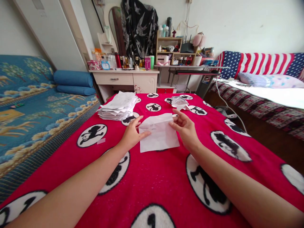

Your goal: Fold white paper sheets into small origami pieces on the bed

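A white sheet of paper (159,136) with faint marks and creases is between my two hands, over the red blanket. My left hand (131,134) has it by the left edge, thumb on the front face and the other fingers at the edge. At the upper right edge, my right hand (186,128) pinches the paper between thumb and fingers. Farther back on the left is a thick, uneven stack of white papers (120,106). A small heap of crumpled paper pieces (180,103) lies beyond my right hand.
The red blanket (152,183) with black-and-white round patches covers the surface before me. A small pale scrap (101,141) lies on its left part. A blue-covered sofa (47,114) stands left, a bed (266,91) right, and a cluttered dresser (121,79) behind.
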### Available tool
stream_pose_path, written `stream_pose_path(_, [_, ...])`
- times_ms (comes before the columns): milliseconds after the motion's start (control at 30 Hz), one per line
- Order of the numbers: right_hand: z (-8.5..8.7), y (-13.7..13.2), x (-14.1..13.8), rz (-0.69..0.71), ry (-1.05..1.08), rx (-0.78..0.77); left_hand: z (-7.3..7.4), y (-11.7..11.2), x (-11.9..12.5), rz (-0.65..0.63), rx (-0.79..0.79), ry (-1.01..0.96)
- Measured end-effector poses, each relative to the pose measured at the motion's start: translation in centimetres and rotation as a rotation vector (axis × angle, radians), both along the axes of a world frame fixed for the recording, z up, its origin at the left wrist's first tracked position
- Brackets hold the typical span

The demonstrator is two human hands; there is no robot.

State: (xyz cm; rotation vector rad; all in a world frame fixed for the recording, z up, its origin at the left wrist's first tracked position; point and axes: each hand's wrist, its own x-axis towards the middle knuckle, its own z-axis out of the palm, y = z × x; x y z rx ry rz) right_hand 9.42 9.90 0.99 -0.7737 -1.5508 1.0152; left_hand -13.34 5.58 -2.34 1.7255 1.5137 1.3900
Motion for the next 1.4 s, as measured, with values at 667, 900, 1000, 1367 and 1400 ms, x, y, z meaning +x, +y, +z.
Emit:
stream_pose_path(667, [-0.8, 0.5, 2.0, -0.194, -0.5, 0.602, 1.8, -1.5, 0.1, -0.118, 0.408, 0.762])
stream_pose_path(900, [-0.7, -0.2, 1.7, -0.135, -0.62, 0.48, 2.2, -2.2, 1.4, -0.112, 0.368, 0.369])
stream_pose_path(1000, [-1.1, -0.1, 1.5, -0.046, -0.678, 0.482, 1.5, -1.7, 1.4, -0.07, 0.197, 0.099])
stream_pose_path(1367, [-1.8, 1.3, 1.3, -0.005, -0.771, 0.577, 1.3, -1.2, 1.0, -0.047, 0.155, 0.133])
stream_pose_path(1400, [-1.7, 1.2, 1.3, -0.016, -0.777, 0.571, 1.4, -1.2, 1.0, -0.037, 0.197, 0.224])
